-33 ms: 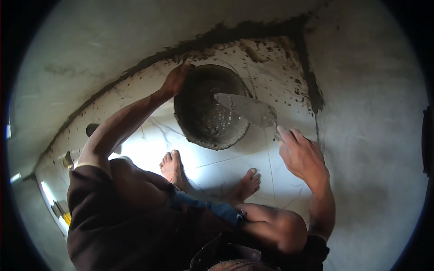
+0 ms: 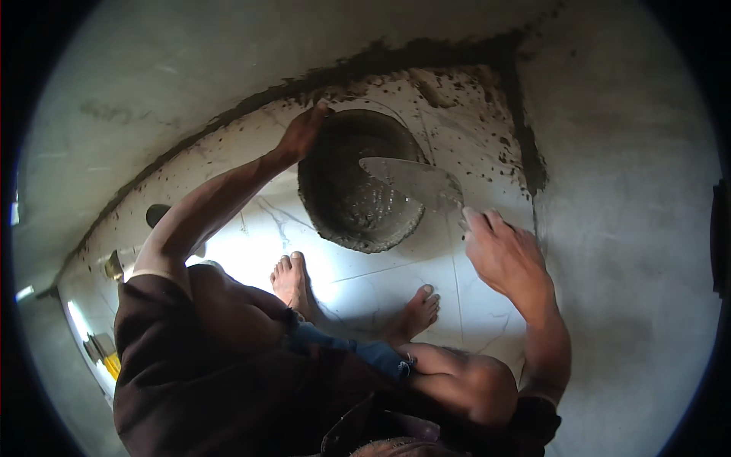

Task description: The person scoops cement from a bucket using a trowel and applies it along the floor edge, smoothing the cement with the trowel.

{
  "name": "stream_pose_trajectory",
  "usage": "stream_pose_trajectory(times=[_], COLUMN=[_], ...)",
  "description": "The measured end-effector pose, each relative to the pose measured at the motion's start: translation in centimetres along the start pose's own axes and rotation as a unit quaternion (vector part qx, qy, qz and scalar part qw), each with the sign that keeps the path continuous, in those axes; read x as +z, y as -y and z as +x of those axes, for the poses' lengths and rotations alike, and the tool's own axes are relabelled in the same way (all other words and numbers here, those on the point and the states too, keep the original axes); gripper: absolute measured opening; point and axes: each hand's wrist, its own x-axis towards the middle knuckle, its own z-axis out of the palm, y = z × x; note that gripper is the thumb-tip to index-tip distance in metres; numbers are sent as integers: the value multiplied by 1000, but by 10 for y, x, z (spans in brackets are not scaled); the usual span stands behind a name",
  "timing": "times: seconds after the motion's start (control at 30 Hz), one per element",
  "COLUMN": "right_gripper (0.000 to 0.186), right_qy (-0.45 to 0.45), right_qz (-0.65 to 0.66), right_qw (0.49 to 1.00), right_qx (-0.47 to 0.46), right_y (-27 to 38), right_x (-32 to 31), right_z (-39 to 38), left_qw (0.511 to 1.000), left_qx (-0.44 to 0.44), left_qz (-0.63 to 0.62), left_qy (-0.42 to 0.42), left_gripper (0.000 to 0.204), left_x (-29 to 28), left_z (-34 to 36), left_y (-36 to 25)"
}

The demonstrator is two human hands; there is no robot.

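Grey metal, smeared with wet mortar, made up the long leaf-shaped trowel blade (image 2: pixel 419 181) that reached leftward from your right hand (image 2: pixel 504 251). Your right fingers were closed around the trowel's handle, most of which they hid. The blade ran across the near-right rim of a round, mortar-crusted grey basin (image 2: pixel 388 242), its tip above the inside and its heel outside, close to your knuckles. Whether the blade touched the wet grey mortar (image 2: pixel 362 209) in the basin, you could not tell from this angle.

Across the basin from that grip, your left hand (image 2: pixel 304 131) was clasped on the far-left rim, some of its fingers out of sight. The basin sat between your two hands, over a white, grey-veined tile floor (image 2: pixel 381 286).

Beyond both grips, a dark, ragged mortar band (image 2: pixel 426 49) followed the foot of the smooth grey walls (image 2: pixel 632 190) and turned at the corner, with brown spatters (image 2: pixel 499 141) on the tiles just inside it. Nearer to you than the grips were your bare left foot (image 2: pixel 288 282), your bare right foot (image 2: pixel 420 308) and frayed blue denim shorts (image 2: pixel 343 343). Well left of the grips lay a small yellow object (image 2: pixel 113 365), too blurred to identify.
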Motion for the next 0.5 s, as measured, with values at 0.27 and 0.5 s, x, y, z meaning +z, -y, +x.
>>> stream_pose_trajectory(times=[0.27,0.5], right_gripper=[24,46], right_qy=[304,340], right_qz=[-188,141], right_qw=[928,928], right_qx=[-99,-58], right_y=[56,-8], right_x=[23,12], right_z=[126,99], left_qw=[993,996], left_qx=[-84,-57], left_qz=[73,59], left_qy=[-27,-26], left_gripper=[80,80], left_x=[-10,-8], left_z=[-6,-8], left_y=[5,2])
